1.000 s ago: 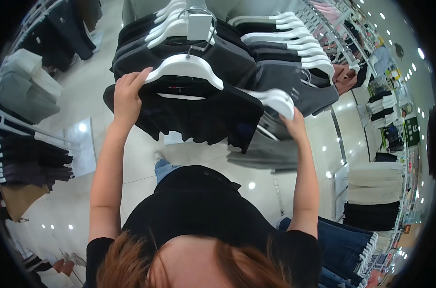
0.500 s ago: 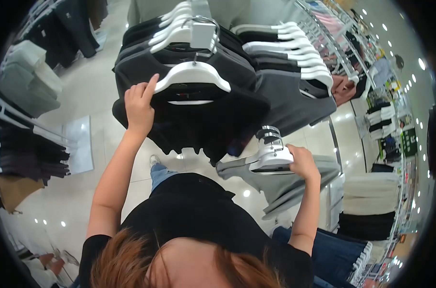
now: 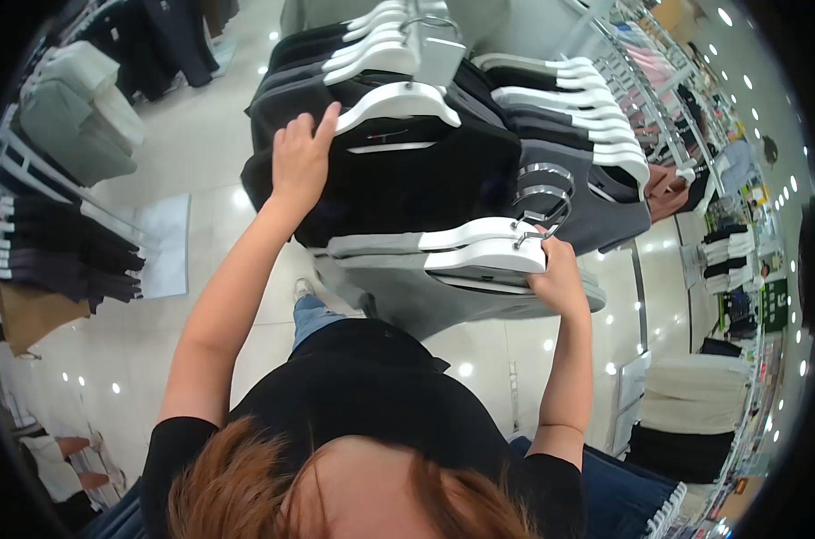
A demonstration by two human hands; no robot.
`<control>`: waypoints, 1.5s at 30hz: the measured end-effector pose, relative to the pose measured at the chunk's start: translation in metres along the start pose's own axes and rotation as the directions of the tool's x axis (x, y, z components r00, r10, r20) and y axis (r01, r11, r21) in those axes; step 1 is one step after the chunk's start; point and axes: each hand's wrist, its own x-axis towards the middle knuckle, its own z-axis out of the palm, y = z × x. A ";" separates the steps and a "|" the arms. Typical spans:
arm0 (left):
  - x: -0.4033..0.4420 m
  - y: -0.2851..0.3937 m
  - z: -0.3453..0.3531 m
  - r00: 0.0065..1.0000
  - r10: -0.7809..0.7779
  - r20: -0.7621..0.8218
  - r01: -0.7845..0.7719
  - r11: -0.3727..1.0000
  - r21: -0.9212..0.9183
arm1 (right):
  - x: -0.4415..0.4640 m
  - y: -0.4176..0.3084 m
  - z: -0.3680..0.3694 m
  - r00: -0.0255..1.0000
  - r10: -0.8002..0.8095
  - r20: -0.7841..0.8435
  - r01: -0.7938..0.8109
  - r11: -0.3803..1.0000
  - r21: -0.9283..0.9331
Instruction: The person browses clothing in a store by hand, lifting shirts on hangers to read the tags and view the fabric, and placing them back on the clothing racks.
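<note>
Two white hangers (image 3: 484, 244) carrying grey tops (image 3: 398, 289) are gripped at their right end by my right hand (image 3: 560, 280). Their metal hooks (image 3: 546, 193) point up and stay free of any rail. At the front of the rack hangs a black top (image 3: 416, 184) on a white hanger (image 3: 398, 103). My left hand (image 3: 301, 160) is closed around the left end of that hanger, over the top's shoulder. The grey tops hang in front of the black one and cover its lower part.
Behind the black top, several dark tops on white hangers (image 3: 376, 58) fill the rack; another row (image 3: 614, 148) hangs to the right. A lower rack of dark clothes (image 3: 66, 242) stands at left. Folded jeans on hangers (image 3: 605, 485) are at lower right, beige garments (image 3: 695, 395) above them.
My right hand has raised the grey tops up and leftward, in front of the black top. My left hand stays at the black top's hanger; the whole view has shifted slightly.
</note>
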 end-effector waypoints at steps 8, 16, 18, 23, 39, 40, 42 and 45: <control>0.030 -0.017 0.035 0.999 -0.028 0.018 0.028 0.999 0.018 | 0.032 -0.016 0.012 0.994 -0.082 0.067 0.080 0.996 0.028; 0.046 -0.032 0.036 0.997 0.015 0.075 -0.007 0.995 -0.099 | 0.037 -0.019 0.013 0.986 -0.144 0.077 0.141 0.989 0.043; 0.050 -0.041 0.047 0.991 0.034 0.126 -0.020 0.994 -0.109 | 0.036 -0.018 0.014 0.990 -0.125 0.061 0.124 0.992 0.021; 0.064 -0.036 0.031 0.954 -0.013 0.301 0.045 0.994 -0.097 | 0.032 -0.016 0.009 0.995 -0.086 0.043 0.087 0.996 -0.016; -0.009 -0.063 0.021 0.935 -0.211 0.284 0.258 0.956 -0.137 | 0.004 -0.007 -0.006 0.999 0.046 0.007 -0.045 0.993 -0.112; -0.014 -0.051 0.017 0.940 -0.253 0.229 0.283 0.953 -0.109 | 0.007 -0.009 -0.002 0.999 0.048 -0.001 -0.048 0.995 -0.090; -0.023 -0.017 -0.008 0.979 -0.203 -0.020 0.185 0.927 -0.326 | 0.010 -0.015 0.015 0.998 -0.012 -0.055 0.006 0.995 -0.097; -0.058 0.034 -0.042 0.970 -0.077 -0.231 -0.096 0.750 -0.654 | 0.016 -0.038 0.051 0.999 -0.033 -0.004 0.033 0.994 -0.104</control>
